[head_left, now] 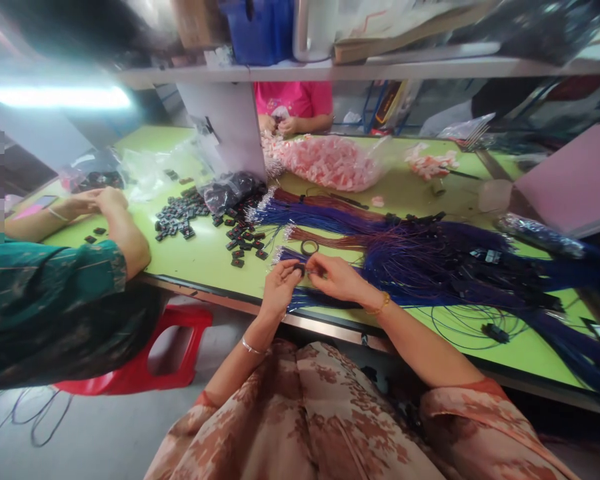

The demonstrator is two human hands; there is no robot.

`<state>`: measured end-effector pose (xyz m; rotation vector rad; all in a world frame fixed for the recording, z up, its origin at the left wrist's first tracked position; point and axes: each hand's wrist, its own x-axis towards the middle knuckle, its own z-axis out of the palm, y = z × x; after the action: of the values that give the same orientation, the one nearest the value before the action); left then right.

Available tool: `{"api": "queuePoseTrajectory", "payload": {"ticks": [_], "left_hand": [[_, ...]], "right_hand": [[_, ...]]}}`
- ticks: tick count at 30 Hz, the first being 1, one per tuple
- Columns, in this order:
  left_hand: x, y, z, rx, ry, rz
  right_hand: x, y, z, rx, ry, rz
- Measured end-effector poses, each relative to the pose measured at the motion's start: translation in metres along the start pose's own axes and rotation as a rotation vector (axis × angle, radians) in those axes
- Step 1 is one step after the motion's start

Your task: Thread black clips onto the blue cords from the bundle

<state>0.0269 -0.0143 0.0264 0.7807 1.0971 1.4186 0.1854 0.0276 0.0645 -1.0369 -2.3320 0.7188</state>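
Note:
My left hand is closed around a small black piece at the table's front edge. Close beside it on the right, my right hand pinches something at the piece, too small to make out. A black ring, perhaps a tape roll, lies just behind my hands. Bundles of blue and brown wires with pale tips stretch from behind my hands to the right. Small black connectors with red marks lie loose to the left of the wires.
A co-worker's hands are at the table's left, above a red stool. Behind are a plastic bag of pink pieces, a white divider and another person in pink. A shelf crosses above; coiled wire lies right.

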Motion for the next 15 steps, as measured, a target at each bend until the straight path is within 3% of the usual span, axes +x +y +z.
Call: {"api": "queuePoseTrajectory", "payload": {"ticks": [2, 4, 7, 9, 10, 12, 15], "left_hand": [[0.003, 0.006, -0.012, 0.11, 0.013, 0.1], [0.009, 0.016, -0.034, 0.351, 0.113, 0.266], [0.019, 0.031, -0.076, 0.964, 0.291, 0.429], [0.025, 0.038, -0.101, 1.307, 0.369, 0.427], [0.028, 0.04, -0.11, 1.423, 0.392, 0.401], [0.032, 0.04, -0.122, 1.545, 0.397, 0.35], [0.036, 0.037, -0.129, 1.566, 0.35, 0.344]], "right_hand": [[-0.008, 0.01, -0.02, 0.03, 0.176, 0.032], [-0.02, 0.029, -0.048, -0.001, 0.482, 0.113], [-0.043, 0.073, -0.093, -0.148, 0.914, 0.277], [-0.06, 0.107, -0.115, -0.338, 1.056, 0.436], [-0.068, 0.124, -0.121, -0.418, 1.056, 0.542], [-0.079, 0.151, -0.126, -0.486, 0.895, 0.671], [-0.086, 0.167, -0.124, -0.524, 0.775, 0.634]]}}
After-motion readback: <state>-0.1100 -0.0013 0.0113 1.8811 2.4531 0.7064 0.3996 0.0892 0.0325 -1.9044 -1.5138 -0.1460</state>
